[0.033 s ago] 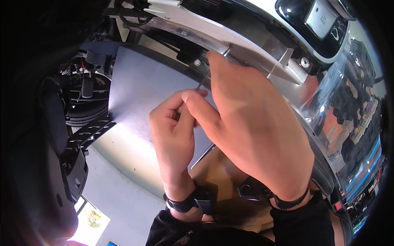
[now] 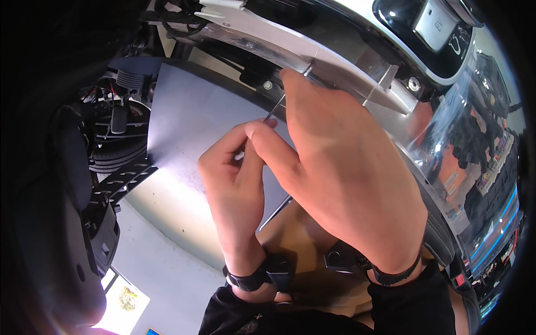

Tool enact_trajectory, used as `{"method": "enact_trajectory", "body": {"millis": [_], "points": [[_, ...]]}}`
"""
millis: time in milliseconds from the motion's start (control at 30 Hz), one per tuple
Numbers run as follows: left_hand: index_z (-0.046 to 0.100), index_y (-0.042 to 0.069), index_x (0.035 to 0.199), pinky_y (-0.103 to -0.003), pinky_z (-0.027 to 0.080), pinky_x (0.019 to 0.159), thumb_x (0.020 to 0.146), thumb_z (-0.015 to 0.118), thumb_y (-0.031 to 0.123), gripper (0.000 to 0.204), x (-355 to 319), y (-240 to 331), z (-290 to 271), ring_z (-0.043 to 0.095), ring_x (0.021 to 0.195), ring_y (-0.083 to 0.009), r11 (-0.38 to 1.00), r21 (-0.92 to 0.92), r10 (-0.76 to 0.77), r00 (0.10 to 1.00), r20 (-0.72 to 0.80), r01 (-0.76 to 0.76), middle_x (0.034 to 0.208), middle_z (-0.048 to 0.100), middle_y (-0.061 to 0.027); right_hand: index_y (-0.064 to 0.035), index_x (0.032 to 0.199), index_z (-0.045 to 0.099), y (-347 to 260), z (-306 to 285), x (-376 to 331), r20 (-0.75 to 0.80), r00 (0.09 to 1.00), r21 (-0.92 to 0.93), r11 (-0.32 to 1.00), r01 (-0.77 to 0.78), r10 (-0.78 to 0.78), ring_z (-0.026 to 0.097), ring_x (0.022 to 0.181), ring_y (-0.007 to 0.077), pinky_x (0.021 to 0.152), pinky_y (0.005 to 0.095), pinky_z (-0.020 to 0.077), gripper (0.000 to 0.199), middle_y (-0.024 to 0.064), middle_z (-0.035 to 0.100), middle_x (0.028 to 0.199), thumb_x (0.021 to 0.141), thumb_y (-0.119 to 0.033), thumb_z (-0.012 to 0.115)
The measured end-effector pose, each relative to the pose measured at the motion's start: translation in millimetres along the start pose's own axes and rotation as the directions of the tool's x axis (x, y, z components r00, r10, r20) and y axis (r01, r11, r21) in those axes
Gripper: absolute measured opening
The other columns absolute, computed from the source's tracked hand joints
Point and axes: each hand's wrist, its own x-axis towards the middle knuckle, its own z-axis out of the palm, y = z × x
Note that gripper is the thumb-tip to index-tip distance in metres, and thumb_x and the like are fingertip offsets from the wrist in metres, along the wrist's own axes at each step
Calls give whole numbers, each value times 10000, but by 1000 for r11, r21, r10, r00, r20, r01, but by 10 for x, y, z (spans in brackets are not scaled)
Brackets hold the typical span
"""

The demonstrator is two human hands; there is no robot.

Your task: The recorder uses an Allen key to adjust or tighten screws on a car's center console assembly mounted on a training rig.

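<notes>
My left hand [image 2: 231, 167] is closed in a pinch, its fingertips on the lower end of a thin dark rod [image 2: 274, 109]. The rod slants up behind the fingers of my right hand [image 2: 357, 173]. That hand is curled, its back toward me and its thumb tip against my left fingers. Beyond its index finger a slim silver end [image 2: 307, 69] reaches the edge of a pale panel [image 2: 318, 46]. A tapered silver tool end [image 2: 276, 213] sticks out below my right palm; the rest of it is hidden, and so is most of the right grip.
Black straps with small boxes [image 2: 279, 270] circle both wrists. Left are pedals [image 2: 119, 117], a tyre [image 2: 117, 159] and a black slotted bracket [image 2: 125, 181]. A bolt [image 2: 268, 85] sits beyond my hands. Clear plastic film [image 2: 446, 134] and a dark seat edge [image 2: 438, 240] lie to the right.
My left hand and right thumb have shifted slightly left, and a little more of the thin rod shows. The rest stays nearly the same.
</notes>
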Motion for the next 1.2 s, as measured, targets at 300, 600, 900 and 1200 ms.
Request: {"method": "enact_trajectory", "body": {"millis": [300, 600, 900, 1200], "points": [[612, -69, 1204, -224, 498, 719, 937, 580, -33, 271, 37, -20, 22, 615, 842, -64, 895, -423, -104, 988, 110, 141, 888, 684, -25, 82, 1013, 559, -24, 49, 18, 16, 988, 136, 978, -157, 156, 592, 719, 419, 623, 465, 472, 309, 227, 594, 707, 868, -162, 681], [628, -67, 1208, -273, 529, 811, 864, 657, -33, 347, -82, 63, 60, 657, 956, -118, 990, -120, -58, 993, 100, 70, 1017, 730, -105, 24, 912, 588, -11, 13, 34, 195, 971, 35, 988, -148, 139, 599, 702, 325, 585, 401, 464, 214, 184, 542, 811, 756, -85, 686], [669, -70, 1153, -223, 483, 759, 943, 574, 70, 270, 41, -115, 14, 634, 846, -92, 951, -280, -108, 990, 95, 130, 837, 724, -64, 14, 882, 598, 6, 16, 9, 71, 997, -16, 1000, 8, -7, 577, 632, 341, 548, 419, 458, 129, 181, 514, 805, 806, -62, 670], [680, -45, 1145, -264, 540, 808, 886, 646, -19, 263, 16, 29, 167, 677, 890, -124, 997, 40, 79, 970, -229, -71, 925, 728, -85, 56, 873, 556, 20, 11, 23, 56, 998, 33, 999, -5, 3, 559, 614, 404, 550, 482, 426, 166, 220, 563, 717, 880, -90, 634]]}}
